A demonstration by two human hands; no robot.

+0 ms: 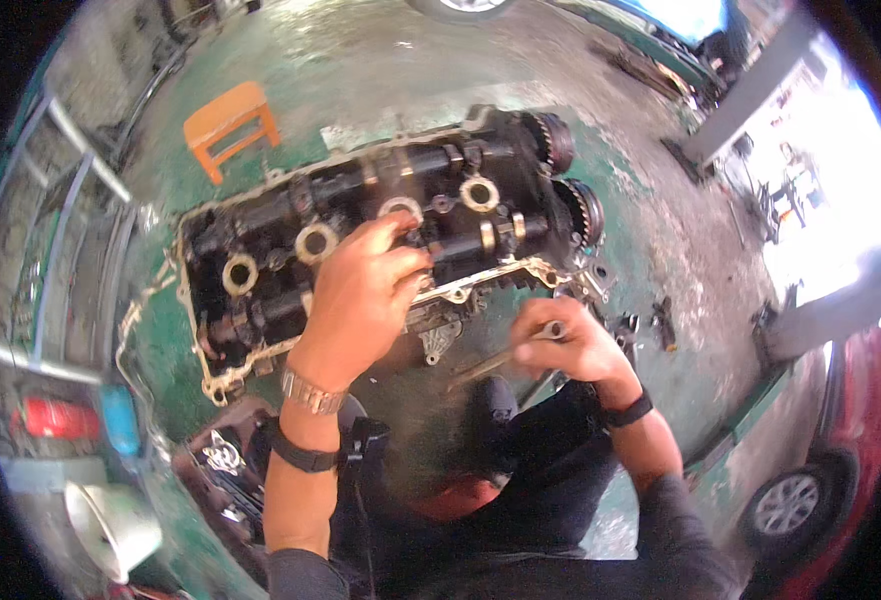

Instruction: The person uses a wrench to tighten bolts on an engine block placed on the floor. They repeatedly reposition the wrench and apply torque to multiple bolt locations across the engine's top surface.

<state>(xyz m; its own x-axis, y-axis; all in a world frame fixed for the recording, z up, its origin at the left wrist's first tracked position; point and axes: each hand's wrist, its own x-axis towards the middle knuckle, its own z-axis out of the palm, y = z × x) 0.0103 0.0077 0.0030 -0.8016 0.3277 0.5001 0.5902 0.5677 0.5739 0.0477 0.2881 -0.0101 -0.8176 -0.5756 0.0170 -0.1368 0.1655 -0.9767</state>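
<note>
A black cylinder head (360, 190) with two camshafts, a pale gasket rim and several ringed round holes lies before me. Over its middle is my left hand (365, 280), fingers bent together beside one of the holes. What they hold, if anything, is hidden by the fingers. Just off the near right edge of the engine part, my right hand (570, 340) is closed around a long metal wrench (485, 368), whose shaft slants down to the left. Two toothed camshaft gears (578, 215) sit at the right end of the head.
An orange stool (230, 120) stands beyond the engine part at the left. Near my left forearm is a dark tray (195, 470) with metal parts. A white bucket (110, 530) is at the lower left. Metal parts (665, 322) lie on the floor at right, near a red car (850, 440).
</note>
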